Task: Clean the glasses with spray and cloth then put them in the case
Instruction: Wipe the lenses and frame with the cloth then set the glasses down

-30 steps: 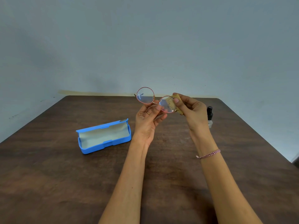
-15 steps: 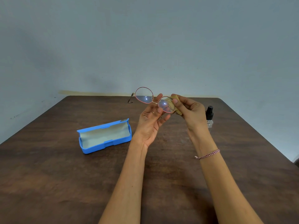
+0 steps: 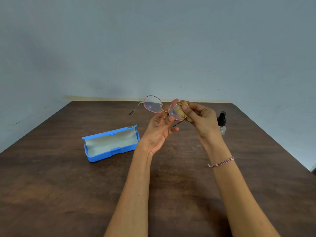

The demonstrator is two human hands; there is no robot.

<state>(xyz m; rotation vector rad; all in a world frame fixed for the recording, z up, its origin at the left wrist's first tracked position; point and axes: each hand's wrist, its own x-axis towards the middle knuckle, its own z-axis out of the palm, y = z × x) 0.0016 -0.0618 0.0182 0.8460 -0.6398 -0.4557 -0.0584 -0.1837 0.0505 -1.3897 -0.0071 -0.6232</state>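
From my remote seat I see the round, pink-rimmed, thin metal glasses [image 3: 153, 105] held up in the air over the far middle of the table, with both lenses facing me. One temple arm sticks out unfolded to the left. The left hand [image 3: 159, 129] is raised palm-up beneath them, and its fingertips pinch the frame near the bridge and the lower rim of the right-side lens. A thin ring [image 3: 164, 117] shows on one finger. The right hand [image 3: 203, 120] pinches a small, folded, yellow-tan cloth [image 3: 189, 119] against that same lens, with the thumb on my side and the fingers curled behind. A braided pink-and-white bracelet [image 3: 221, 163] circles the right wrist. Left of the hands, the bright blue hard plastic case [image 3: 109, 153] lies open on the table with its pale lining showing and nothing in it. Behind the right hand, a small clear spray bottle with a black cap [image 3: 222, 122] stands upright, partly hidden. Everything sits on a dark brown wooden table [image 3: 68, 194] set against a plain grey-blue wall [image 3: 153, 48].
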